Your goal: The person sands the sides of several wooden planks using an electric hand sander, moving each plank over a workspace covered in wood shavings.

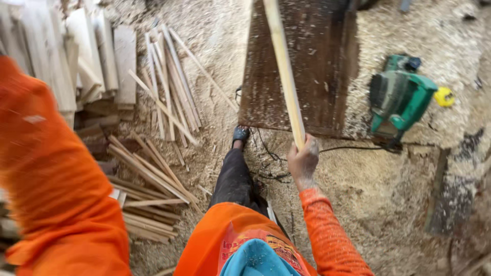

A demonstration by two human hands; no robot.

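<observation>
A: Entry, head view. Right hand [303,159] is wrapped around the near end of a long pale wooden stick [284,71]; fingers curl shut on it, thumb side up.

B: Where does the stick run?

A: From the fist it slants up and slightly left, out of the top edge. It passes in front of a dark brown board [317,66] lying on the sawdust-covered floor [378,189]. Whether the stick touches the board cannot be told.

B: Left hand?

A: Not visible. Only the left orange sleeve [51,174], blurred, fills the left side. Grip state there: cannot tell, the hand lies out of frame.

B: Surroundings?

A: A green power planer [401,97] sits on the sawdust just right of the board, its black cord [348,149] trailing left along the board's near edge toward the stick hand. A small yellow object [444,96] lies just right of the planer; too small to identify. Left of the board, a loose pile of thin wooden slats [169,87]; a second pile of slats [148,189] nearer, lower left. Stacked flat planks [92,56] at the upper left. The person's dark trouser leg [234,179] extends forward, a foot in a dark sandal [240,135] near the board's near-left corner
</observation>
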